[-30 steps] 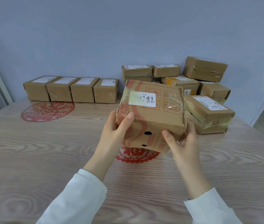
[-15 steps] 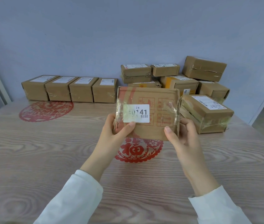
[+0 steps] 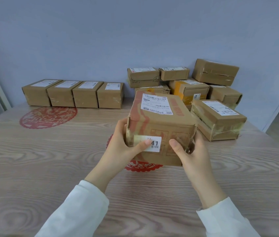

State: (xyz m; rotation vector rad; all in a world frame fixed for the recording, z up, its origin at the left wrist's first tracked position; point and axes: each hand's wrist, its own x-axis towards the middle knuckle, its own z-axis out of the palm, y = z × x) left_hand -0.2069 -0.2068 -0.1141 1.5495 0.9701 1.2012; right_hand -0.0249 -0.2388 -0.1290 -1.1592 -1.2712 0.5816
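Sorting step: the box (image 3: 161, 127) is held at 12 o'clock, over the table (image 3: 32, 168) centre.
The left hand (image 3: 123, 144) and right hand (image 3: 193, 151) grip its near corners with curled fingers; next it probably joins the row (image 3: 73, 94) at 10 o'clock.

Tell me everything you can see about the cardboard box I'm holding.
The cardboard box is brown with red printing, taped in clear film and torn at its near right corner. A shipping label lies on top. The left hand and right hand grip its sides, the left thumb covering part of a barcode sticker reading 41 on the near face. It is upright over a red paper-cut on the table.
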